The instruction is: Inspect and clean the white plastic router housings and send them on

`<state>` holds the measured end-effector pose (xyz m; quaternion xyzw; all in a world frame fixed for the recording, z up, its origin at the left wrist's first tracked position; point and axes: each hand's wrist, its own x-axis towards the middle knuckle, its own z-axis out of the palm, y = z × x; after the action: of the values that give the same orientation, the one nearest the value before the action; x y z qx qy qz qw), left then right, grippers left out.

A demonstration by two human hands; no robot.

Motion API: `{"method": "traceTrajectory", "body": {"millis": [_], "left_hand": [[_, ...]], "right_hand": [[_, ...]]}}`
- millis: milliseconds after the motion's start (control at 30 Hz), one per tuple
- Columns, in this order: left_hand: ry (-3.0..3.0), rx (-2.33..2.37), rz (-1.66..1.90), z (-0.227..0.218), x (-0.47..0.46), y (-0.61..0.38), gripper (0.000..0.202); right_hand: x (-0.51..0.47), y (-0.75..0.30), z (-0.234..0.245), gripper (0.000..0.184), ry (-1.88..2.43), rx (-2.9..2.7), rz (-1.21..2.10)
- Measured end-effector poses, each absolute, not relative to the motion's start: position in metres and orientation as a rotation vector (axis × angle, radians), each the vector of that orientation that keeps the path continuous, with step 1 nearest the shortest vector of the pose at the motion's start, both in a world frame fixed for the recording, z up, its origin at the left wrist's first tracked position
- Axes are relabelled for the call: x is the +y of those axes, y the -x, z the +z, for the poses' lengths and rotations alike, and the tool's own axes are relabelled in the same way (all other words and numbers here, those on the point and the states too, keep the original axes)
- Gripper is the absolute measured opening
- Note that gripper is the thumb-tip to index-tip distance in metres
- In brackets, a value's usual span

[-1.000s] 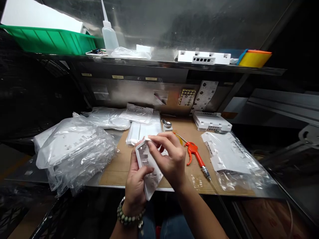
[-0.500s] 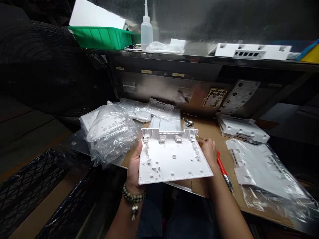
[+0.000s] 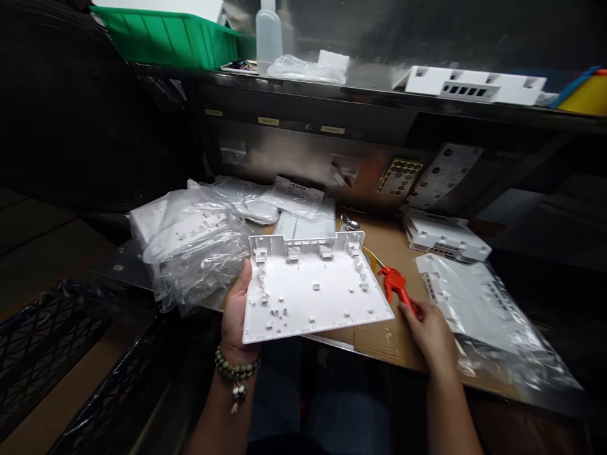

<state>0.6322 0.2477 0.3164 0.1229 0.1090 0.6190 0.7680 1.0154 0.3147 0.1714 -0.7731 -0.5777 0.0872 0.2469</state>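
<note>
My left hand (image 3: 236, 311) grips a white plastic housing (image 3: 303, 303) by its left edge, thumb on top. The housing is tilted toward me, showing its inner side with small posts, clips and a raised back wall. To the right of it, my right hand (image 3: 429, 332) is closed around the handle end of a red air blow gun (image 3: 396, 284). The gun's thin nozzle points to the back left, close to the housing's right edge. Fingers under the handle are partly hidden.
Plastic-bagged white housings (image 3: 190, 240) are piled at left. More white housings (image 3: 446, 234) are stacked at right, beside a bagged panel (image 3: 478, 303). A small metal-lidded container (image 3: 349, 223) stands behind. Above runs a shelf with a green bin (image 3: 165, 38) and a bottle (image 3: 269, 38).
My right hand has moved from behind the housing's right edge, back toward me, onto the red air blow gun. The gun has shifted and turned. My left hand still holds the housing.
</note>
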Motion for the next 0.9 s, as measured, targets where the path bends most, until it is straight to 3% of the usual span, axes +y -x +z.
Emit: {"method": "traceTrajectory", "body": {"millis": [267, 400, 500, 633, 700, 833, 900], "left_hand": [[-0.241, 0.142, 1.327, 0.300, 0.239, -0.618, 0.073], [-0.247, 0.183, 1.340, 0.286, 0.228, -0.597, 0.072], [-0.203, 0.312, 1.384, 0.270, 0.213, -0.585, 0.073], [-0.057, 0.536, 1.402, 0.238, 0.171, -0.576, 0.077], [0.058, 0.644, 1.363, 0.219, 0.135, -0.566, 0.069], [0.312, 1.044, 1.285, 0.193, 0.050, -0.527, 0.063], [0.319, 1.303, 1.289, 0.187, 0.014, -0.506, 0.063]], "right_hand": [[0.294, -1.024, 0.182, 0.046, 1.984, -1.264, 0.596], [0.261, -1.020, 0.186, 0.040, 1.703, -1.213, 0.830], [0.232, -1.011, 0.183, 0.034, 1.264, -1.096, 1.114], [0.200, -0.997, 0.175, 0.038, 0.872, -0.921, 1.469], [0.186, -0.987, 0.173, 0.050, 0.858, -0.950, 1.681], [0.163, -0.952, 0.185, 0.079, 0.873, -1.329, 2.237], [0.153, -0.924, 0.196, 0.074, 0.949, -1.709, 2.253]]}}
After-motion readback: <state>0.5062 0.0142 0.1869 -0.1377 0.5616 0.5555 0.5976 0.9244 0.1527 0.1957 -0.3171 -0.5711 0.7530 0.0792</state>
